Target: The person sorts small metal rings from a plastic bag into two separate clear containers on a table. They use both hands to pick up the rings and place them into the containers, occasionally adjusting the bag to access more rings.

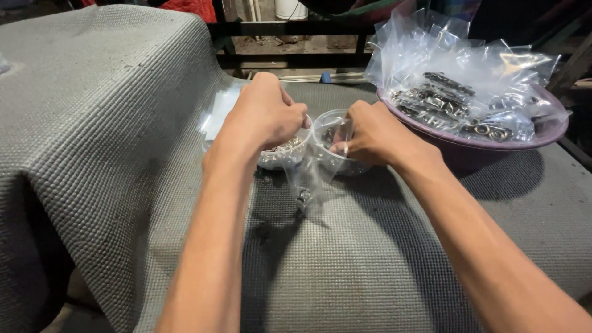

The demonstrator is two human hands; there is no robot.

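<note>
Left hand [266, 117] curled over left cup [283, 154] of small metal parts, fingers pinched; what it grips, cannot tell. Right hand [370, 132] pinches clear bag [308, 185] at right cup [330, 132]. Better keep bag mouth open, close above cups. Grey mat [111, 154] covers surface; purple bowl [493, 145] of filled bags just beside, at right. Room dim.

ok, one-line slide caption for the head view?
Left hand and right hand over two clear cups; right pinches a small clear bag.

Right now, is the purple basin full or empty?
Full: the purple basin is heaped above its rim with clear bags holding metal rings.
</note>
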